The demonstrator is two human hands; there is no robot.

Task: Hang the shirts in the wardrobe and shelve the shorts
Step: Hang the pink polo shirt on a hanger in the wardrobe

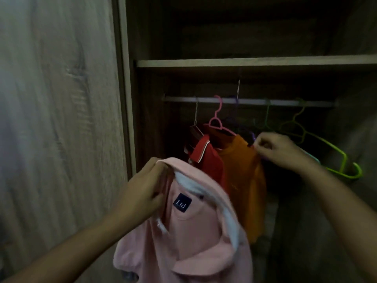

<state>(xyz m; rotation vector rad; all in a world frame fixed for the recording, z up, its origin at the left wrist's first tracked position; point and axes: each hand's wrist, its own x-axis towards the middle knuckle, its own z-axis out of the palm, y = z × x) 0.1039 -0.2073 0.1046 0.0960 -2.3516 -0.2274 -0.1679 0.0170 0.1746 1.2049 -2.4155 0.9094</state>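
The soft pink cotton polo shirt (193, 242) has a white collar lining and a square navy label (182, 202) with white lettering. The red knit polo shirt (208, 158) has a collar edged with a white and dark stripe. The plain orange T-shirt (242, 180) bears no pattern. One thin plastic hanger (216, 121) is pink, another curved plastic hanger (338, 152) lime green, and a slim purple hanger (253, 137) shows dimly. The flat wardrobe door (57, 119) is pale grey-brown wood grain.
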